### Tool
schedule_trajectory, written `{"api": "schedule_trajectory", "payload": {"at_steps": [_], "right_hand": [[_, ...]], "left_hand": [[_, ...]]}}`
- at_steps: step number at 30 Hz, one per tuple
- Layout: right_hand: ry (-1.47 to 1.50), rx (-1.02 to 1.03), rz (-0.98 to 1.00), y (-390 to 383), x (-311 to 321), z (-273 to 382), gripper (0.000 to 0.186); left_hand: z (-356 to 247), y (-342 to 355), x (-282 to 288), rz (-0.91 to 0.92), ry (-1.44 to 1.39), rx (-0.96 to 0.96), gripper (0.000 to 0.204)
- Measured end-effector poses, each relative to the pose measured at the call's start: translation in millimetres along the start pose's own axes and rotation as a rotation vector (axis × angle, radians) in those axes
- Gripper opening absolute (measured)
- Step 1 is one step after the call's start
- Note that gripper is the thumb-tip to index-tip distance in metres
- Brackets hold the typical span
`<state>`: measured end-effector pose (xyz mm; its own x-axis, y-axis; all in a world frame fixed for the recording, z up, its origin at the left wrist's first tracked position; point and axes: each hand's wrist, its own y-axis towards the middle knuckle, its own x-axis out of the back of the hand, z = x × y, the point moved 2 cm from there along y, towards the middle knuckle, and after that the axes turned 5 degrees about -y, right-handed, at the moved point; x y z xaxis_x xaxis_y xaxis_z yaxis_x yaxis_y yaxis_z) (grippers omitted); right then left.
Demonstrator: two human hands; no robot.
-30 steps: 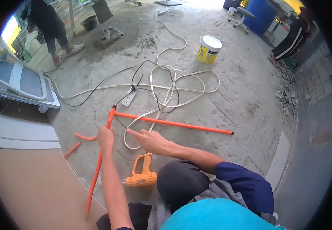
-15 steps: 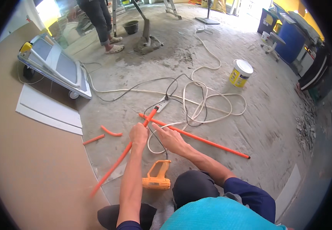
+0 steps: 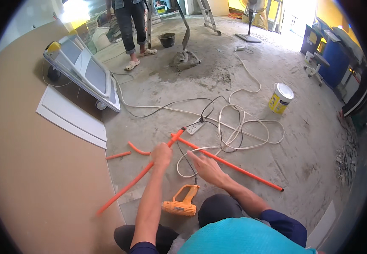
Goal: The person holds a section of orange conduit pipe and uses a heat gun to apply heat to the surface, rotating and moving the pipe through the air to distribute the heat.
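My left hand is closed around an orange tube that slants from the lower left up to a dark-tipped end. A second orange tube lies on the floor to the right, its far end crossing close to the held one. My right hand is apart from the held tube and seems empty; its index finger stretches forward above the second tube. Between my forearms an orange heat gun lies on the floor, its dark cord running toward a white power strip. Two short orange tube pieces lie left of my left hand.
White cable loops over the concrete floor ahead. A white-lidded bucket stands right of it. At left are a large brown board, white panels and a folded cart. A person stands beyond, near a black bucket.
The view has shifted, so the scene sits lower and farther right. My right index finger has drawn back from the held tube. The person beyond has changed foot position.
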<state>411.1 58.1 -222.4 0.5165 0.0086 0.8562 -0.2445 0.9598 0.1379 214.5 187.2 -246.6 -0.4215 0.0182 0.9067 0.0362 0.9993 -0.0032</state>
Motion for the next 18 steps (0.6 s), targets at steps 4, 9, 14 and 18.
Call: {"api": "schedule_trajectory", "payload": {"at_steps": [4,9,14,18], "right_hand": [[0.064,0.086,-0.153,28.4,-19.0,1.8,0.052],[0.056,0.02,-0.025,0.3,-13.4,10.2,0.053],[0.07,0.145,-0.067,6.5,-24.7,16.4,0.055],[0.031,0.057,-0.123,39.7,-3.7,14.6,0.056]], "left_hand": [[-4.5,-3.7,0.5,-0.02,0.002,0.03,0.028],[-0.3,-19.4,9.4,0.014,0.015,0.037,0.03],[51.3,-2.3,11.4,-0.101,0.04,-0.045,0.025],[-5.4,3.6,25.3,-0.005,0.053,-0.062,0.032]]}}
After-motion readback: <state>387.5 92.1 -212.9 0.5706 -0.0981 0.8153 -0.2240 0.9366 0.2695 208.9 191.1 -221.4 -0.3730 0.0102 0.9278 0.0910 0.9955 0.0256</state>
